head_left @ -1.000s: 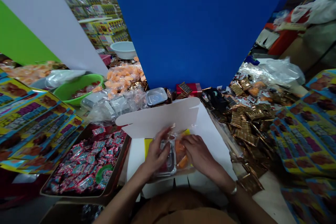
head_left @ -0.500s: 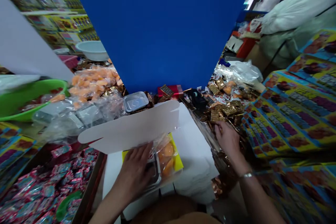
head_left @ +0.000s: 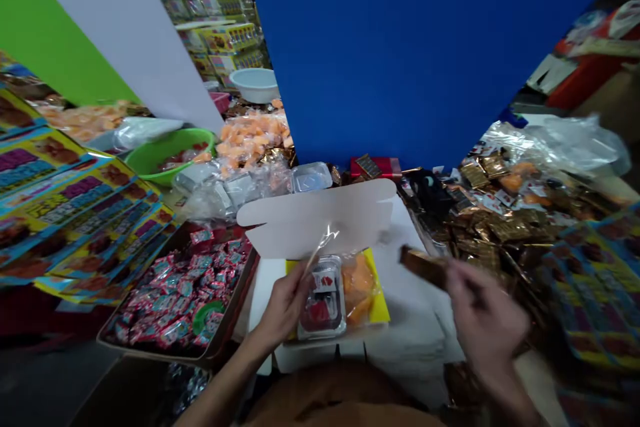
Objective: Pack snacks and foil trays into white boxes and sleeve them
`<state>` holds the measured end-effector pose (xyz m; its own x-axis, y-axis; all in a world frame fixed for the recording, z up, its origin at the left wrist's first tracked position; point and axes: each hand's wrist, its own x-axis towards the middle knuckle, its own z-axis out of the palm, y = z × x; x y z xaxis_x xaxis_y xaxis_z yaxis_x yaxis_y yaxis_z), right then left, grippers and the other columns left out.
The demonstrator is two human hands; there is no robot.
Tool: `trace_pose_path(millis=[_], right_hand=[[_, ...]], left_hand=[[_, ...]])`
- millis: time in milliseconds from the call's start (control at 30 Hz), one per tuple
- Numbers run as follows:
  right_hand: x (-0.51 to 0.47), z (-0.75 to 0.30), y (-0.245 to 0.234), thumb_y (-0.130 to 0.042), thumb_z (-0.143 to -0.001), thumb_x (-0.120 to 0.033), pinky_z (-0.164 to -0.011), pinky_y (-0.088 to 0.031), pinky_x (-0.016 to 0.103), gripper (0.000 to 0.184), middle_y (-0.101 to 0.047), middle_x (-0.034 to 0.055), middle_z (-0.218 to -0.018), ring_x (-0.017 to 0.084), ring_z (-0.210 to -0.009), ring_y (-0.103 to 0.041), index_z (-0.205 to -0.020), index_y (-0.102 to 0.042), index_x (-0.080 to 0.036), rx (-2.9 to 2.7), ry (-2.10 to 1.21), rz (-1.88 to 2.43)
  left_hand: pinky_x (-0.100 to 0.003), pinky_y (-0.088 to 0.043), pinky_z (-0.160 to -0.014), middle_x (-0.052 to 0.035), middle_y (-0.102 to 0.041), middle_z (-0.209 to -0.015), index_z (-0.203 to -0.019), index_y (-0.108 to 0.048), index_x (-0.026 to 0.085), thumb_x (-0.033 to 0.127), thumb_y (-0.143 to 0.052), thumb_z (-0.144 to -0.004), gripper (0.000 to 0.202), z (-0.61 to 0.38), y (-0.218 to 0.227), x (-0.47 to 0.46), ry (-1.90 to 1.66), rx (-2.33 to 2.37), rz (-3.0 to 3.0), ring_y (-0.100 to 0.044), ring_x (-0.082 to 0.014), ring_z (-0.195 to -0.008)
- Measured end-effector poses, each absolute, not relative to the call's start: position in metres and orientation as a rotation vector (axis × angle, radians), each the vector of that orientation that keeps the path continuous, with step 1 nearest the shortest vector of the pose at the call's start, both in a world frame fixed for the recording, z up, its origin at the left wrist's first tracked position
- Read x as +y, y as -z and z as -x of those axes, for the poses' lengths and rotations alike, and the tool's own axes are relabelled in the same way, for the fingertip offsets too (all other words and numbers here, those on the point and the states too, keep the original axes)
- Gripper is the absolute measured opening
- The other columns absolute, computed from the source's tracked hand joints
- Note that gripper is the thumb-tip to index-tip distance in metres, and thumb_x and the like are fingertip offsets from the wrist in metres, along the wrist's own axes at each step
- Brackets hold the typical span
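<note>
An open white cardboard box [head_left: 320, 217] lies before me with its lid flap up. Inside, on a yellow base, sit a small clear tray of red sweets [head_left: 323, 300] and a clear bag of orange pieces [head_left: 360, 283]. My left hand [head_left: 283, 307] rests at the tray's left edge, fingers curled against it. My right hand [head_left: 483, 317], blurred by motion, is to the right of the box and pinches a brown-gold packet [head_left: 423, 263] that points toward the box.
A tray of pink wrapped sweets [head_left: 175, 293] stands at the left. A heap of gold packets [head_left: 500, 220] covers the right side. A green bowl [head_left: 167, 150], orange sweets in bags [head_left: 253, 137] and yellow printed cartons [head_left: 70, 207] lie at the back left.
My right hand left the box, reached into the gold heap on the right, and now comes back toward the box with a brown-gold packet. My left hand stayed at the clear tray.
</note>
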<state>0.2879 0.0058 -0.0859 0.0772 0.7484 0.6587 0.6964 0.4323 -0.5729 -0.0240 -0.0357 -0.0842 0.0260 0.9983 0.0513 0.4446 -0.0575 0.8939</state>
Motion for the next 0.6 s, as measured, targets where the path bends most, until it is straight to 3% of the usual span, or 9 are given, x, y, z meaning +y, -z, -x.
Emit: trace_pose_path(millis=[67, 133, 200, 267, 433, 600], right_hand=[[-0.015, -0.236, 0.084, -0.053, -0.092, -0.018, -0.083, -0.054, 0.033, 0.026, -0.072, 0.0055, -0.109, 0.021, -0.097, -0.067, -0.116, -0.065, -0.024, -2.032, -0.216, 0.912], [-0.021, -0.192, 0.089, -0.049, -0.095, -0.019, -0.094, -0.052, 0.036, 0.03, -0.067, 0.0106, -0.121, 0.023, -0.111, -0.062, -0.122, -0.061, -0.016, -2.28, -0.249, 0.641], [-0.02, -0.169, 0.094, -0.05, -0.096, -0.032, -0.099, -0.05, 0.038, 0.04, -0.061, 0.0157, -0.13, 0.026, -0.12, -0.056, -0.128, -0.057, -0.009, -2.355, -0.253, 0.579], [-0.017, -0.168, 0.097, -0.048, -0.096, -0.035, -0.098, -0.05, 0.042, 0.044, -0.059, 0.0179, -0.131, 0.028, -0.12, -0.056, -0.129, -0.055, -0.007, -2.319, -0.278, 0.746], [-0.008, -0.198, 0.097, -0.054, -0.089, -0.023, -0.095, -0.046, 0.05, 0.03, -0.065, 0.0117, -0.122, 0.03, -0.113, -0.057, -0.118, -0.063, -0.018, -2.377, -0.412, 1.09], [-0.001, -0.202, 0.098, -0.059, -0.086, -0.028, -0.11, -0.031, 0.053, 0.045, -0.056, 0.0075, -0.136, 0.026, -0.124, -0.05, -0.13, -0.052, -0.024, -2.485, -0.703, 0.96]], left_hand=[[-0.028, -0.05, -0.079, -0.0025, -0.067, -0.093, -0.123, -0.057, 0.019, 0.036, -0.042, -0.098, 0.034, 0.024, 0.086, -0.034, -1.006, 1.486, -1.555, -0.061, -0.0164, -0.086], [-0.031, -0.048, -0.09, -0.004, -0.066, -0.106, -0.126, -0.055, 0.02, 0.036, -0.043, -0.098, 0.034, 0.026, 0.087, -0.033, -1.025, 1.474, -1.537, -0.061, -0.0186, -0.099], [-0.032, -0.047, -0.093, -0.0049, -0.065, -0.109, -0.126, -0.055, 0.021, 0.035, -0.044, -0.098, 0.034, 0.028, 0.086, -0.034, -1.021, 1.473, -1.559, -0.06, -0.0196, -0.104], [-0.033, -0.048, -0.093, -0.0063, -0.065, -0.108, -0.125, -0.056, 0.02, 0.035, -0.042, -0.099, 0.033, 0.03, 0.084, -0.035, -0.99, 1.48, -1.633, -0.06, -0.0202, -0.104], [-0.038, -0.048, -0.097, -0.0075, -0.062, -0.121, -0.135, -0.049, 0.026, 0.028, -0.033, -0.101, 0.038, 0.023, 0.083, -0.026, -0.714, 1.449, -2.022, -0.057, -0.0207, -0.111], [-0.042, -0.051, -0.09, -0.0116, -0.064, -0.113, -0.137, -0.049, 0.021, 0.017, -0.041, -0.095, 0.042, 0.001, 0.089, -0.002, -0.352, 1.479, -2.383, -0.06, -0.0248, -0.105]])
